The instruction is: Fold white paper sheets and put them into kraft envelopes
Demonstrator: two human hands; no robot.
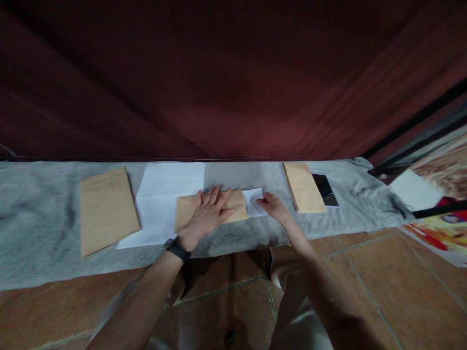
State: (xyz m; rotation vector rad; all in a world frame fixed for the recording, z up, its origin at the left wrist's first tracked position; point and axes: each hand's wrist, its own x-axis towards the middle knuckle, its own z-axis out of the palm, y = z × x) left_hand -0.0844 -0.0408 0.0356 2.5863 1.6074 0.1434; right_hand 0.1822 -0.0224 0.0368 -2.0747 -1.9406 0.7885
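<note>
The left hand (208, 214) lies palm down with its fingers spread over a flat, oblong tan paper envelope (239, 206), grasping nothing. The right hand (273, 205) is narrow, its thumb and fingers appearing to pinch the outer edge of a small, smooth white paper piece (252, 200) that shows at the envelope's end, between the two hands. Whether that white piece runs inside the envelope or beneath it cannot be told.

To handle this well, I would keep the left palm broad and steady so the envelope does not skate, and keep the right-hand pinch light and level with the paper, moving it in line with the envelope's long edges. A skewed pull or push could crumple the thin paper or catch a corner.

The bench wears a soft grey plush cloth (36, 218), rippled in places; its give probably makes a crisp crease harder to press. A large white paper sheet (156, 204) with a straight crease reaches under the envelope's end by the left hand. Farther left lies a broad, stiff-looking tan paper packet (107, 209). Beyond the right hand sit a neat stack of oblong tan paper envelopes (304, 189) and, just beside it, a glossy black phone (324, 189).
</note>
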